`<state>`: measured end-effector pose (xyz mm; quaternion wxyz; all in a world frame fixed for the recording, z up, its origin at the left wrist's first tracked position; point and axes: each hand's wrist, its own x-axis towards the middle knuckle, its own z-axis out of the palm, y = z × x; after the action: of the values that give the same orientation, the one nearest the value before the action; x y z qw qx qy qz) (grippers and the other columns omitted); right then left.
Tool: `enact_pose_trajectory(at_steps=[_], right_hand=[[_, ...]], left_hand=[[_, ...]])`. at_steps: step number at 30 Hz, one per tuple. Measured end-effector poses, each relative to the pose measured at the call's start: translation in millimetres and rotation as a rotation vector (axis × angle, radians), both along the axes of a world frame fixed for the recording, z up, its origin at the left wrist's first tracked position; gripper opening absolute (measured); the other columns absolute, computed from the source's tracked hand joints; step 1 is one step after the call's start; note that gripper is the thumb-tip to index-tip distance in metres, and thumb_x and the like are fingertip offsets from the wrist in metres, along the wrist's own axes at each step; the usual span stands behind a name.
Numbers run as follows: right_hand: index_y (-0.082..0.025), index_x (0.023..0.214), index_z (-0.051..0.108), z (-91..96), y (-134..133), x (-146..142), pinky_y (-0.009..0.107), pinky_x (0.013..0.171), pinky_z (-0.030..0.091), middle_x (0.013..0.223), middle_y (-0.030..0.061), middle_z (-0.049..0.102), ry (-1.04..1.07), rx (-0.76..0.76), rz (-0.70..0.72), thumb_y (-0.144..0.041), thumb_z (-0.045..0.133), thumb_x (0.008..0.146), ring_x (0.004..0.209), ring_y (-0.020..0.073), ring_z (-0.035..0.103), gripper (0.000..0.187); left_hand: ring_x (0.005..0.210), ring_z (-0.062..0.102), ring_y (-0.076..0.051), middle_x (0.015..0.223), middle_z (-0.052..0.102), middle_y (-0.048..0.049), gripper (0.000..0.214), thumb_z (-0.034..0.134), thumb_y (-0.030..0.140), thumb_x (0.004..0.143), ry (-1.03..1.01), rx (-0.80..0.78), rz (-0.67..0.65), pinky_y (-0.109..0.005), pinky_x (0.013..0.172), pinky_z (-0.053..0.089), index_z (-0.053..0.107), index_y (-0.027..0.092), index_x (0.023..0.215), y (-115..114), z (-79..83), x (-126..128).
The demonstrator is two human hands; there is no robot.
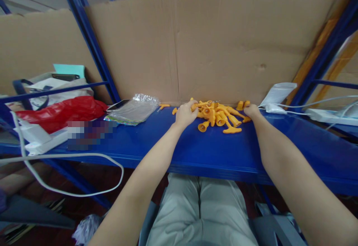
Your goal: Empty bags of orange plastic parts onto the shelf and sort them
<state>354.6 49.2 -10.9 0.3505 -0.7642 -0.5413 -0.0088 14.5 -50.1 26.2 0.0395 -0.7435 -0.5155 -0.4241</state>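
Observation:
A heap of orange plastic T-handled pieces [212,113], some with bell-shaped open ends, lies at the back of the blue shelf table. My left hand [186,114] is at the heap's left side, its fingers curled round an orange plastic piece [194,106]. At the right end, my right hand [251,109] is closed on an orange plastic piece [246,104], its fingers partly hidden. An upright orange bell-shaped part [239,106] stands just left of that hand. One T-shaped piece [164,106] lies apart on the left, against the cardboard.
Clear plastic bags [137,109] lie left of the heap; a white packet [278,95] is on the right. Power strips [46,138] with white cables [120,167] and a red bag [67,112] sit farther out. Cardboard [218,44] walls off the back between blue posts.

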Motion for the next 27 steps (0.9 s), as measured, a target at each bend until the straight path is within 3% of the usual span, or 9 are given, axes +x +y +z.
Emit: enact_pose_trajectory(at_steps=[4, 7, 9, 14, 18, 21, 27], right_hand=[[-0.014, 0.098, 0.071, 27.4, -15, -26, 0.036, 0.094, 0.049, 0.109, 0.0143, 0.071, 0.06, 0.106, 0.069, -0.01, 0.05, 0.075, 0.109, 0.0266, 0.064, 0.032], [-0.011, 0.099, 0.071, 44.4, -30, -52, 0.039, 0.103, 0.044, 0.121, 0.0168, 0.066, 0.089, 0.294, 0.211, -0.009, 0.051, 0.075, 0.117, 0.0262, 0.059, 0.031], [-0.012, 0.095, 0.071, 52.3, -44, -72, 0.04, 0.103, 0.044, 0.116, 0.0143, 0.069, 0.157, 0.35, 0.314, -0.009, 0.052, 0.077, 0.112, 0.0247, 0.062, 0.027], [-0.016, 0.086, 0.07, 62.5, -90, -117, 0.033, 0.08, 0.055, 0.086, 0.0071, 0.073, 0.515, 0.185, 0.695, -0.019, 0.058, 0.086, 0.077, 0.0166, 0.069, 0.012], [-0.016, 0.071, 0.069, 60.6, -112, -139, 0.026, 0.061, 0.054, 0.069, 0.0038, 0.07, 0.58, 0.025, 0.957, -0.033, 0.074, 0.079, 0.057, 0.0124, 0.063, 0.019], [-0.016, 0.069, 0.068, 56.3, -119, -147, 0.023, 0.052, 0.049, 0.061, 0.0012, 0.067, 0.55, -0.049, 1.048, -0.036, 0.079, 0.072, 0.05, 0.0104, 0.059, 0.023], [-0.016, 0.076, 0.068, 51.9, -126, -156, 0.02, 0.044, 0.043, 0.057, -0.0024, 0.062, 0.565, -0.109, 1.083, -0.037, 0.076, 0.074, 0.044, 0.0072, 0.054, 0.023]], left_hand=[[0.102, 0.068, -0.022, 0.109, 0.073, -0.0043, 0.032, 0.059, 0.017, 0.083, -0.02, 0.013, -0.016, -0.032, 0.093, 0.05, 0.07, 0.024, 0.113, 3, -1.5, -2], [0.107, 0.066, -0.02, 0.113, 0.073, -0.0038, 0.033, 0.057, 0.011, 0.083, -0.04, 0.035, -0.084, -0.031, 0.098, 0.049, 0.07, 0.022, 0.111, 5, -2.2, -3], [0.108, 0.066, -0.019, 0.114, 0.072, -0.0046, 0.034, 0.055, 0.007, 0.082, -0.041, 0.049, -0.134, -0.031, 0.1, 0.047, 0.07, 0.02, 0.11, 6, -2.6, -4], [0.109, 0.065, -0.019, 0.114, 0.072, -0.0068, 0.035, 0.054, 0.003, 0.081, -0.043, 0.093, -0.214, -0.035, 0.102, 0.047, 0.07, 0.017, 0.108, 9, -3.6, -4], [0.109, 0.065, -0.019, 0.114, 0.072, -0.007, 0.035, 0.053, 0.003, 0.081, -0.022, 0.114, -0.259, -0.035, 0.101, 0.047, 0.069, 0.018, 0.107, 10, -4.3, -3], [0.109, 0.064, -0.017, 0.112, 0.071, -0.0057, 0.039, 0.049, -0.001, 0.08, 0.015, 0.129, -0.285, -0.035, 0.102, 0.046, 0.069, 0.019, 0.105, 10, -4.3, -2], [0.107, 0.062, -0.016, 0.111, 0.069, -0.0064, 0.04, 0.046, -0.003, 0.08, 0.046, 0.152, -0.308, -0.033, 0.101, 0.045, 0.069, 0.019, 0.106, 11, -3.3, -1]])
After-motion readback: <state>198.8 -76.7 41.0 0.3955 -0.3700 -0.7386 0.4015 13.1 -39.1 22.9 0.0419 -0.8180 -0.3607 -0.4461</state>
